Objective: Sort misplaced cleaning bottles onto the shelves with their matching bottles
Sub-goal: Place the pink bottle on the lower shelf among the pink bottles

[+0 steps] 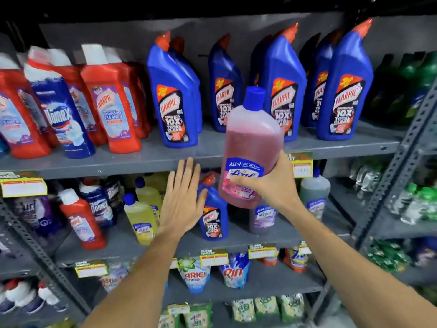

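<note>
Held bottle: a pink floor-cleaner bottle point(250, 150) with a blue cap, carried in the air in front of the front edge of the upper shelf point(151, 159), between that shelf and the middle shelf point(236, 237) below it.
Right hand: the right hand point(272, 183) is wrapped around the lower part of the pink bottle, thumb across the label, fingers behind.
Left hand: the left hand point(182, 200) is spread flat and holds nothing; it hovers in front of the middle shelf, just left of the small blue toilet-cleaner bottle point(214, 214).
Long axis: the pink bottle stands nearly upright, cap up and leaning slightly to the right.
Matching bottles: a purple bottle of the same brand point(262, 218) and a green one point(315, 192) stand on the middle shelf, directly below and to the right of the right hand; yellow ones point(142, 216) stand further left.
Direction of the move: judged from this, the pink bottle's place lies downward and a little back from the right hand, near the right end of the middle shelf.
Nearer hand: the right hand, already carrying the bottle, is closer to that spot than the left.
Likely stray: the small blue bottle looks misplaced; its kind fills the upper shelf point(177, 98).
Risk: the gap beside the purple bottle is narrow, so neighbours could be knocked.
</note>
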The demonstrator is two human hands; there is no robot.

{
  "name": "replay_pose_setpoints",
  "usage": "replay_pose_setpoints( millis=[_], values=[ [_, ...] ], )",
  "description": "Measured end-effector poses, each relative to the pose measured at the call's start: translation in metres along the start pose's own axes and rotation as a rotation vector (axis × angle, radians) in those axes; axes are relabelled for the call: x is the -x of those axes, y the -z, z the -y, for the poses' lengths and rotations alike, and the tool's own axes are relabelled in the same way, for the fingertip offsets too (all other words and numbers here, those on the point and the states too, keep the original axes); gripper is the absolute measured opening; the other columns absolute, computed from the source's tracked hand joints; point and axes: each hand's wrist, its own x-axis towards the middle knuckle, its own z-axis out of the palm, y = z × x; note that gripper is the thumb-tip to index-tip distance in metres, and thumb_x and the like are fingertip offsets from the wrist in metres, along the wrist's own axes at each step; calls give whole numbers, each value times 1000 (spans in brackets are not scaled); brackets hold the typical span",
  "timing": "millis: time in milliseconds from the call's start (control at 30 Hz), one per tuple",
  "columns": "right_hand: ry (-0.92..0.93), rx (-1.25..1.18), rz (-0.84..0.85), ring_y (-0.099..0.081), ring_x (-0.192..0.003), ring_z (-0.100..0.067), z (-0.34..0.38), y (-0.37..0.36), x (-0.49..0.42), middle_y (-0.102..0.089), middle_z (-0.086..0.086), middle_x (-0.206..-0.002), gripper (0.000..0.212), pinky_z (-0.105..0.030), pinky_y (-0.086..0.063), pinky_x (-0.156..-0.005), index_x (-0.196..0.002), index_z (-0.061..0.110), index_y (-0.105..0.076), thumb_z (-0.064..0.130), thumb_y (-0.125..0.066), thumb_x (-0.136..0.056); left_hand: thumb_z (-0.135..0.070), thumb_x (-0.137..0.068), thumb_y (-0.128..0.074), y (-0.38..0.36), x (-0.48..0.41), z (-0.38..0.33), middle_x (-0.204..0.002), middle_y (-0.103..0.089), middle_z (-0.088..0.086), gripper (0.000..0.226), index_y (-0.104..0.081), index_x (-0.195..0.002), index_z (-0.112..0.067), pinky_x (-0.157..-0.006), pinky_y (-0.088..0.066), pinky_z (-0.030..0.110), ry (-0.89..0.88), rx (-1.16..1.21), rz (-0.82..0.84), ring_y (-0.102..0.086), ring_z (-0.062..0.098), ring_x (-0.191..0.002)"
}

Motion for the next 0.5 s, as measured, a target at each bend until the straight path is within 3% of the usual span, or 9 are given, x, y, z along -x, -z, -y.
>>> replay_pose_setpoints(
  millis=[133,233,400,500],
  values=[
    [-97,30,24,-77,-91,-6,-36,-12,28,-78,10,-103,88,-31,-65,-76,-115,30,-62,40,-103,-38,-43,-101,-34,-32,42,7,-167,-6,9,67,-13,-157,-13,-124,-9,44,31,27,55,-1,23,-154],
    [-169,87,10,-75,-91,-3,-66,-26,46,-76,17,-102,83,-33,-65,-78,-111,43,-59,43,-101,-39,-46,-101,-30,-58,67,18,-166,-10,9,67,-13,-156,-12,-124,-8,43,79,53,143,-3,24,-154],
    [-290,190,-102,-70,-104,-20,-123,-50,70,-72,11,-109,83,-47,-60,-89,-113,44,-48,50,-96,-45,-52,-101,-27,-111,99,40,-167,-4,10,73,-8,-157,-10,-124,-8,43,149,89,480,-2,25,-154],
    [-346,213,-182,-71,-98,-19,-155,-63,80,-69,21,-101,80,-46,-60,-88,-108,53,-44,49,-96,-48,-53,-101,-28,-140,111,51,-167,2,9,75,-3,-157,-10,-124,-3,42,161,120,643,3,25,-154]
  ],
)
